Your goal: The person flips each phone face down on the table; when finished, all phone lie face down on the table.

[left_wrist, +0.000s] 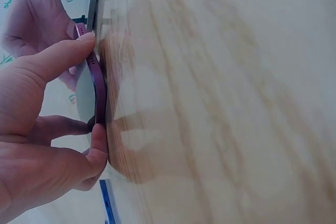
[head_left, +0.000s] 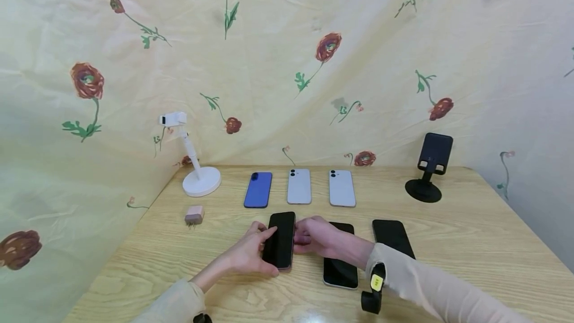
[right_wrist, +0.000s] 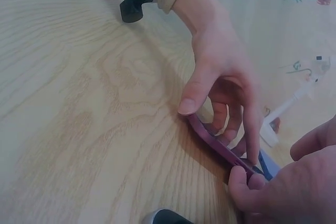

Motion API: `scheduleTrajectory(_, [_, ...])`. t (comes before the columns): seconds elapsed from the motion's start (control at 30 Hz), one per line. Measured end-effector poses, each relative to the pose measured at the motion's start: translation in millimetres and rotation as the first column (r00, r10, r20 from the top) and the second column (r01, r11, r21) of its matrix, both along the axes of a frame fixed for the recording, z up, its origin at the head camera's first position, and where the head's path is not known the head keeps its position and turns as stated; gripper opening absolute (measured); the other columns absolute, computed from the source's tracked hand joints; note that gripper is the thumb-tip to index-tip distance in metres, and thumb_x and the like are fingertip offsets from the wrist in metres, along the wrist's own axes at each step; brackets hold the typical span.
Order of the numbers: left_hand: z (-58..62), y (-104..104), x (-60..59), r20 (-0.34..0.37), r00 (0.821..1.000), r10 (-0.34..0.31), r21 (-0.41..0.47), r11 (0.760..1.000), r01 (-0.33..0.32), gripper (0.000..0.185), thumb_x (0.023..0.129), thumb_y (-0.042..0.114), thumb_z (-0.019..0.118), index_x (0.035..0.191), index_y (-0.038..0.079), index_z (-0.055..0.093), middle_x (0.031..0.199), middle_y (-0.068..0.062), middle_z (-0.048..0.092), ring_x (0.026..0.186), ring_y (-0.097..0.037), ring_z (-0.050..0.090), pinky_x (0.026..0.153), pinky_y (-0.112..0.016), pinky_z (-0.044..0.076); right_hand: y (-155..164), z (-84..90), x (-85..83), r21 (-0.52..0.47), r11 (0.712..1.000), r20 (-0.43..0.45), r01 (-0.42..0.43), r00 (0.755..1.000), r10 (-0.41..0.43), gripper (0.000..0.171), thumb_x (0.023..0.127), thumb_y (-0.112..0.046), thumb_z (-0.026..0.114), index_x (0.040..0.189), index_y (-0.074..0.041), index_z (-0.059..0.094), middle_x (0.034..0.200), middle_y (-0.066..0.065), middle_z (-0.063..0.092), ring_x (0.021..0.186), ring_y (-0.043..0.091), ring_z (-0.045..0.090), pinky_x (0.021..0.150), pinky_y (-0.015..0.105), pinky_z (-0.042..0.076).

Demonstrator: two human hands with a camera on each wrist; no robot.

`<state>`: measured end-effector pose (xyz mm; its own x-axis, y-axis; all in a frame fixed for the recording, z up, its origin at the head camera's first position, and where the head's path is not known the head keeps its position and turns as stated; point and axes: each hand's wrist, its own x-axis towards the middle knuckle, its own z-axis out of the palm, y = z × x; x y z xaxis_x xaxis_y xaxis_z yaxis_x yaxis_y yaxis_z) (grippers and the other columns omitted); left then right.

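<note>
One purple-edged smartphone [head_left: 281,241]: left hand [head_left: 252,254], half-spread, clasps it; right hand [head_left: 317,237] curls against its side, likely for steadiness.
Face-up smartphone [head_left: 340,272]: right of grip, apparently spaced for access.

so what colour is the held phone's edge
The edge is purplish, clearest in the left wrist view.

The phone [head_left: 281,248] has a black, unlit screen facing up and a glossy purplish-pink frame with small holes along its bottom edge. It stands lengthwise to the person at the wooden tabletop [head_left: 248,300], its top leaning slightly right, gripped by its edges between the left hand [head_left: 251,255] and the right hand's [head_left: 318,237] curled fingers at its right side.
</note>
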<state>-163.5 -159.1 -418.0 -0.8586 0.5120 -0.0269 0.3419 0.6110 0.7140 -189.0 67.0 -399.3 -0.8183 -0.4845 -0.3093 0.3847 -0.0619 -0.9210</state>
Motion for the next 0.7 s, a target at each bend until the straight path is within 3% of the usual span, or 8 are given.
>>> scheduleTrajectory(0.1, [0.5, -1, -0.6, 0.026, 1.000, -0.006, 0.031, 1.000, 0.006, 0.104, 0.070, 0.019, 0.092, 0.151, -0.009, 0.034, 0.128, -0.018, 0.033, 0.094, -0.021, 0.056, 0.084, -0.029, 0.048, 0, 1.6, -0.1, -0.018, 1.000, 0.011, 0.004, 1.000, -0.004, 0.037, 0.091, 0.007, 0.040, 0.126, 0.017, 0.047, 0.096, 0.013, 0.060, 0.077, 0.016, 0.054, 0.078, 0.032, 0.052])
scheduleTrajectory(0.2, [0.1, -2, -1.6, 0.026, 1.000, -0.011, 0.041, 0.999, 0.010, 0.103, 0.071, 0.019, 0.092, 0.151, -0.009, 0.033, 0.128, -0.018, 0.034, 0.095, -0.023, 0.058, 0.085, -0.029, 0.049, 0, 4.4, 0.4, -0.027, 0.999, 0.024, 0.020, 1.000, -0.019, 0.047, 0.092, 0.008, 0.040, 0.138, 0.018, 0.036, 0.107, 0.018, 0.059, 0.081, 0.017, 0.054, 0.080, 0.032, 0.052])
scheduleTrajectory(0.4, [-2.5, -5, -2.2, 0.006, 1.000, -0.014, 0.029, 0.999, 0.014, 0.100, 0.073, 0.020, 0.091, 0.151, -0.008, 0.034, 0.129, -0.018, 0.036, 0.099, -0.025, 0.060, 0.087, -0.031, 0.050, 0, 6.7, 0.5, -0.034, 0.999, 0.022, 0.009, 1.000, -0.008, 0.055, 0.092, 0.008, 0.039, 0.144, 0.018, 0.026, 0.114, 0.022, 0.056, 0.086, 0.021, 0.053, 0.081, 0.033, 0.052])
scheduleTrajectory(0.57, [-2.0, -7, -0.6, 0.006, 1.000, -0.016, 0.059, 0.998, 0.015, 0.098, 0.075, 0.019, 0.090, 0.152, -0.006, 0.035, 0.131, -0.019, 0.037, 0.104, -0.030, 0.060, 0.090, -0.036, 0.050, 1, 8.9, -0.4, -0.045, 0.999, 0.015, -0.019, 1.000, 0.020, 0.054, 0.094, 0.005, 0.041, 0.145, 0.016, 0.027, 0.112, 0.021, 0.056, 0.089, 0.021, 0.054, 0.082, 0.032, 0.052])
scheduleTrajectory(0.7, [0.3, -9, -0.3, 0.038, 0.999, -0.038, 0.115, 0.993, 0.033, 0.096, 0.077, 0.015, 0.088, 0.152, -0.007, 0.032, 0.131, -0.021, 0.037, 0.108, -0.034, 0.060, 0.093, -0.040, 0.049, 0, 12.3, -0.1, -0.060, 0.997, 0.004, -0.043, 0.999, 0.044, 0.055, 0.093, 0.006, 0.041, 0.146, 0.013, 0.028, 0.121, 0.026, 0.055, 0.097, 0.025, 0.057, 0.092, 0.039, 0.050])
